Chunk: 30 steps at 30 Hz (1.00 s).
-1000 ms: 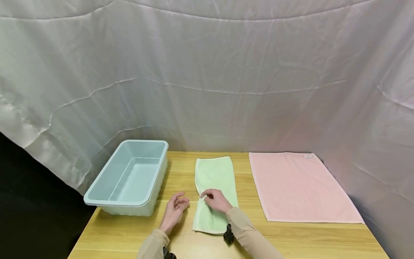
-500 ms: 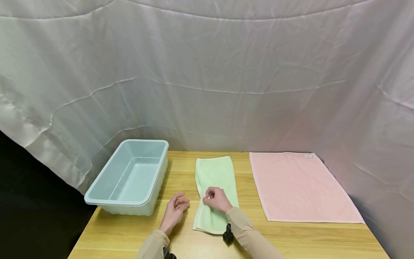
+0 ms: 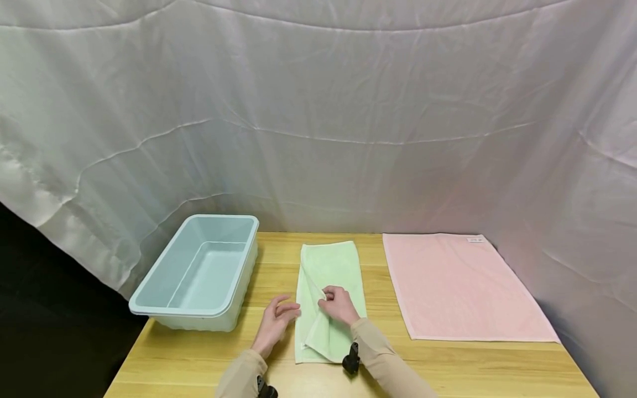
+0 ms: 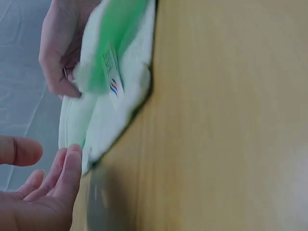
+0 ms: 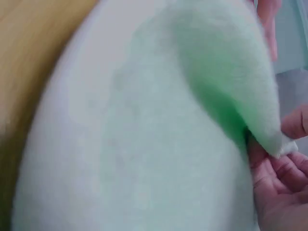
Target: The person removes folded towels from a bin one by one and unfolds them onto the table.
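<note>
A light green towel (image 3: 334,264), folded into a long strip, lies at the middle of the table. My right hand (image 3: 340,305) pinches the left edge of its upper layer, which is lifted and peeled back to the right. In the right wrist view the raised edge sits between thumb and fingers (image 5: 284,175). A small printed label (image 4: 112,74) shows on the towel in the left wrist view. My left hand (image 3: 276,323) is by the towel's left edge, fingers loosely extended and holding nothing. Whether its fingertips touch the cloth, I cannot tell.
A pale blue plastic basin (image 3: 244,276) stands on the left of the wooden table (image 3: 448,367). On the right a pink towel (image 3: 463,287) lies spread flat. Grey curtains (image 3: 318,110) hang behind the table and along its sides.
My right hand has drawn the green towel's upper edge to the right, opening the fold and uncovering the layer beneath. My left hand has shifted slightly right, closer to the towel.
</note>
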Available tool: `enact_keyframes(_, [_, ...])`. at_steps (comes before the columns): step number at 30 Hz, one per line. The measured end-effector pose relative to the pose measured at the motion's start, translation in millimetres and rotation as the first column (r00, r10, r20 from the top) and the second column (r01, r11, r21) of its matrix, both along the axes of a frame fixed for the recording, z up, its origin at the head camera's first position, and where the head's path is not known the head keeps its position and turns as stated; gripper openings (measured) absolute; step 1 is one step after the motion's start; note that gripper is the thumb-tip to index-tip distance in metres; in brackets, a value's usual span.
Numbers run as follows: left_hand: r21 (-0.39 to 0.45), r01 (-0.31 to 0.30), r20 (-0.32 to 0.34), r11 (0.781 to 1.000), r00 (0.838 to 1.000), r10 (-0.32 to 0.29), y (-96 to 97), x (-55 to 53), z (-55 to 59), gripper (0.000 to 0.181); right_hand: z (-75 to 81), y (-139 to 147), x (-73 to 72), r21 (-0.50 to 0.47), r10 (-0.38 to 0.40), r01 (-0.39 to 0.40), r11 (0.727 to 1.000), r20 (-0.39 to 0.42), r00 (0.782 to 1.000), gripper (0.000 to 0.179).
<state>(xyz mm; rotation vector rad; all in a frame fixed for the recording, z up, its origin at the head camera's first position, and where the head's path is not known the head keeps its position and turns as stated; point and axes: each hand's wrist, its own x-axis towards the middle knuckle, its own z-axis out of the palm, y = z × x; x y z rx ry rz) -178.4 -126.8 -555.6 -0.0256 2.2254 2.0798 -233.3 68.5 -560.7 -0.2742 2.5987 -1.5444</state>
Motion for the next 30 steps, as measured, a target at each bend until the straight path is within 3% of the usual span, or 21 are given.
enact_keyframes(6, [0.063, 0.101, 0.02, 0.993, 0.995, -0.102, 13.7, -11.0, -0.8, 0.055, 5.0, 2, -0.6, 0.002, -0.053, 0.053, 0.999, 0.001, 0.999, 0.017])
enact_keyframes(11, [0.077, 0.127, 0.062, 0.989, 0.989, -0.131, 21.4, -19.7, -2.2, 0.057, 10.8, 8, 0.3, -0.049, -0.07, 0.073, 0.996, 0.074, 0.995, 0.02])
enact_keyframes(17, [-0.002, 0.166, 0.076, 0.986, 0.983, -0.166, 22.2, -21.1, 1.5, 0.058, 15.8, 24, 1.0, -0.115, -0.107, 0.122, 0.986, 0.126, 0.986, 0.026])
enact_keyframes(24, [-0.115, 0.146, 0.094, 0.983, 0.986, -0.135, 13.6, -18.1, 8.9, 0.059, 14.8, 54, 2.1, -0.271, -0.164, 0.239, 0.932, 0.272, 0.948, 0.03])
enact_keyframes(26, [-0.136, 0.131, 0.099, 0.982, 0.988, -0.118, 10.0, -17.5, 9.9, 0.059, 14.6, 64, 2.9, -0.3, -0.167, 0.255, 0.919, 0.287, 0.943, 0.03])
enact_keyframes(30, [-0.152, 0.099, 0.099, 0.983, 0.992, -0.084, 2.6, -16.9, 11.0, 0.059, 15.4, 85, 6.2, -0.298, -0.172, 0.255, 0.92, 0.28, 0.945, 0.029])
